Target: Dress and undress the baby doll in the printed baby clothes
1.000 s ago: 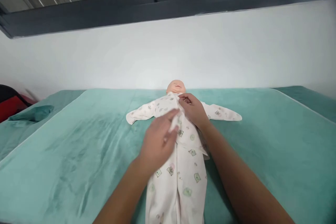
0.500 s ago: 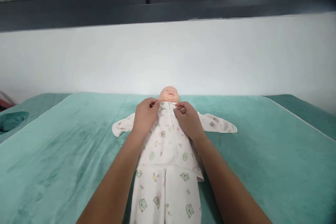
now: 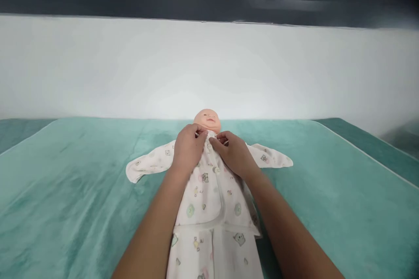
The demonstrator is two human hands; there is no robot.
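A baby doll (image 3: 207, 119) lies on its back on a teal mat (image 3: 81, 183), head towards the wall. It wears a white sleepsuit (image 3: 209, 200) printed with small bears, sleeves spread out to both sides. My left hand (image 3: 189, 148) pinches the left edge of the sleepsuit's collar just below the doll's chin. My right hand (image 3: 232, 152) pinches the right edge of the collar, fingertips almost touching the left hand's. Both forearms reach over the doll's body.
A white wall (image 3: 209, 69) runs directly behind the mat, with a dark window frame (image 3: 209, 0) and bars above it. The mat's right edge (image 3: 366, 152) drops to a darker teal surface.
My left hand moved up from the doll's belly to the collar, and both hands have closed in together at the neckline. The sleepsuit's front flap now lies shut across the chest.
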